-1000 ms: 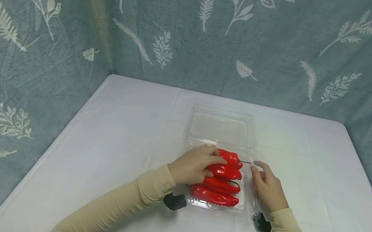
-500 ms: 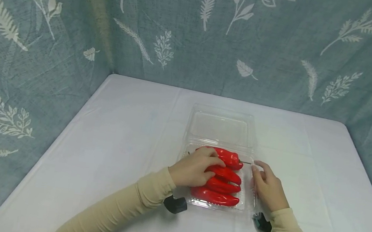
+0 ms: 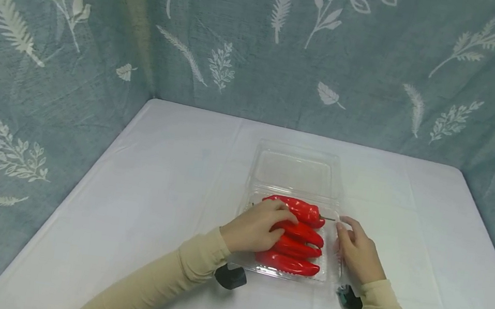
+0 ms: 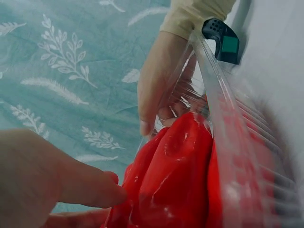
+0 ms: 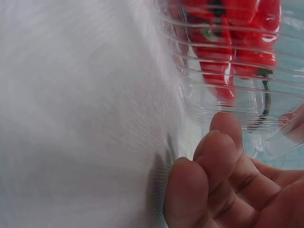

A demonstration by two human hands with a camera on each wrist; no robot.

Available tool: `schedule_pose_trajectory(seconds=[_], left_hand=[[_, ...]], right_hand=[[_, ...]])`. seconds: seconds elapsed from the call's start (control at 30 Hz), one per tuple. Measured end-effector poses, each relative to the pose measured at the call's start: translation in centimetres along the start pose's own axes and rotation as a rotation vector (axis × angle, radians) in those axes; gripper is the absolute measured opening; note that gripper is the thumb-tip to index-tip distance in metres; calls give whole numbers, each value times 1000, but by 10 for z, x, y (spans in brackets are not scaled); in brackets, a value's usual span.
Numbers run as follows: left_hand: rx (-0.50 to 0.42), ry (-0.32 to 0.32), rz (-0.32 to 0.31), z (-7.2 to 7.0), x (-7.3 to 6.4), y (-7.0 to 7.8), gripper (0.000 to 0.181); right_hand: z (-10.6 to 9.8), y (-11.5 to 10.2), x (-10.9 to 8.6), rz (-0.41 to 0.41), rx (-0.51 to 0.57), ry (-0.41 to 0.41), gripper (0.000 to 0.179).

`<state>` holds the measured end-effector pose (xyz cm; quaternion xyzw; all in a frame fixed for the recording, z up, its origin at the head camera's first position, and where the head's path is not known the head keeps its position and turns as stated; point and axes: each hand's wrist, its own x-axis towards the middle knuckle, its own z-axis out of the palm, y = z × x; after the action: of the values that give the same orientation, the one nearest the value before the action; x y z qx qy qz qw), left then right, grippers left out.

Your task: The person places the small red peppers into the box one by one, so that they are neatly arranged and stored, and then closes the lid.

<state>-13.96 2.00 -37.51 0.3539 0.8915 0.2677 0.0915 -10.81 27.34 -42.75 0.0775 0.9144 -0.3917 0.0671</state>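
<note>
A hinged clear plastic container [image 3: 322,275] lies with its lid [image 3: 294,173] folded back, away from me. Several long red peppers [image 3: 289,263] are stacked across its tray, some with dark stems. My left hand [image 3: 254,228] reaches over them from the left. Its thumb and forefinger straddle a middle pepper [image 3: 305,232] and hold it; the far fingers lie by the rearmost pepper [image 3: 303,210]. In the left wrist view a finger [image 4: 90,185] touches the glossy red skin. My right hand [image 3: 361,253] pinches the container's right rim, other fingers curled outside the wall [image 5: 228,90].
A white cloth covers the table [image 3: 171,165]. Blue-green curtains [image 3: 252,45] with white leaf prints stand behind and at the sides. A dark wrist device [image 3: 230,276] hangs under the left wrist, another [image 3: 349,297] under the right.
The rear pepper has shifted left and shows more of its length, and the middle peppers have settled slightly nearer me. My left fingers moved a little toward me; my right hand keeps its place.
</note>
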Motion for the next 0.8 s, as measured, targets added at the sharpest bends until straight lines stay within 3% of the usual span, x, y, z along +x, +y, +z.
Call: schedule_pose_trajectory(seconds=[0.23, 0.33, 0.47, 0.57, 0.67, 0.8], left_hand=[[-67, 40, 3, -6, -10, -7, 28], [-140, 72, -39, -13, -14, -14, 30], [-253, 185, -125, -31, -17, -33, 30], [-289, 265, -208, -48, -16, -52, 26], [-304, 265, -317, -58, -10, -71, 29], [-332, 217, -438, -58, 8, -101, 38]], right_hand=[[1, -5, -3, 14, -5, 0, 53], [2, -5, -3, -8, -8, 3, 52], [-6, -7, -4, -51, -38, 3, 52], [-22, -12, -1, -58, -65, 1, 58], [-43, -18, 11, -39, -42, -21, 62], [-64, -24, 39, -6, -4, -80, 64]])
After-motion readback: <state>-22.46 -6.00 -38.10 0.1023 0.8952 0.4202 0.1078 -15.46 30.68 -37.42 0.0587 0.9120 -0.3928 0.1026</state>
